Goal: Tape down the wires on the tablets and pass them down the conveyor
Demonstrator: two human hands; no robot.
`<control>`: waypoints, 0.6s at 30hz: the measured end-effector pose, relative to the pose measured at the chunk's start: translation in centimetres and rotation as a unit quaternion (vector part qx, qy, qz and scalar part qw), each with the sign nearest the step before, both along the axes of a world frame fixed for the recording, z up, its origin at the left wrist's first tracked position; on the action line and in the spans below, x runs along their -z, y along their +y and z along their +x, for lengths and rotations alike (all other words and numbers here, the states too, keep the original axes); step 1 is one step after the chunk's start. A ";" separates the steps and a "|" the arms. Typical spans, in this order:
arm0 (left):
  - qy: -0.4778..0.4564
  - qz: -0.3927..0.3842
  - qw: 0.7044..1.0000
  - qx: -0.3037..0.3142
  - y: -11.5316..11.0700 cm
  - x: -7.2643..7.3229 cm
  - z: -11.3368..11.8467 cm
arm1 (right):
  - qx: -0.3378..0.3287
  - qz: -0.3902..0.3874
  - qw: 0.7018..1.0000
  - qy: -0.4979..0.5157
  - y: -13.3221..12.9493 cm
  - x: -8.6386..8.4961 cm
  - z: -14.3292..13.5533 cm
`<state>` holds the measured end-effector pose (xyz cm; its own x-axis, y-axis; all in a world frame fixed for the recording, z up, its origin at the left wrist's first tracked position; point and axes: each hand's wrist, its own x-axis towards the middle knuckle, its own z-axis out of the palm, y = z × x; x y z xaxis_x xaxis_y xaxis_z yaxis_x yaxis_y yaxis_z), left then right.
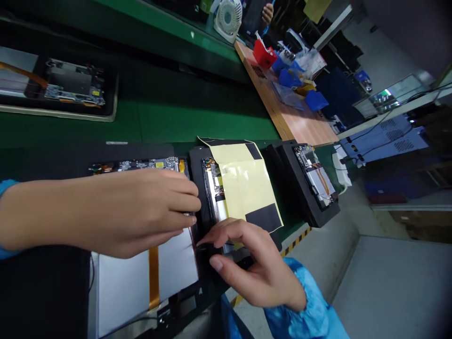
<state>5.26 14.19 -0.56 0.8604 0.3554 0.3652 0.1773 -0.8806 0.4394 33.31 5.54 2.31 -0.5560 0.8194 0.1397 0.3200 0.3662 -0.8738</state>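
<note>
An opened tablet (123, 287) lies on black foam in front of me, showing a silver battery, an orange ribbon cable (154, 278) and a circuit board (151, 164). My left hand (151, 212) reaches across it, fingers curled together at its right edge; what they hold, if anything, is hidden. A thin dark red wire (192, 240) runs along that edge below the fingertips. My right hand (254, 263) is beside the same edge, thumb and index finger apart, index fingertip close to the wire. Under the right hand's fingers is a second opened tablet (212, 183), partly covered by a yellow sheet (243, 174) with black patches.
Another opened tablet (76, 84) lies in a tray on the green bench (169, 122) at upper left. To the right, one more tablet (314, 174) rests on stacked black foam. Farther back are a white fan (229, 19), red and blue bins (289, 77) and another person's hand (267, 14).
</note>
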 end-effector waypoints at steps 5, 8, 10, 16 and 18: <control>-0.062 -0.118 0.988 0.083 2.4 0.9 1.3 | -0.045 0.066 0.997 0.009 -0.4 1.2 -0.3; -0.059 -0.180 0.979 0.077 3.0 1.5 1.5 | -0.038 0.068 0.997 0.008 -0.8 1.6 -0.1; -0.053 -0.194 0.978 0.055 2.8 1.5 1.5 | -0.040 0.054 0.998 0.015 -1.0 1.8 0.1; -0.010 -0.190 0.982 0.011 2.1 0.8 1.5 | -0.042 0.015 0.997 0.061 -0.9 1.8 0.3; -0.005 -0.199 0.980 0.025 2.4 0.8 1.5 | -0.022 -0.014 0.995 0.100 -0.6 1.3 0.5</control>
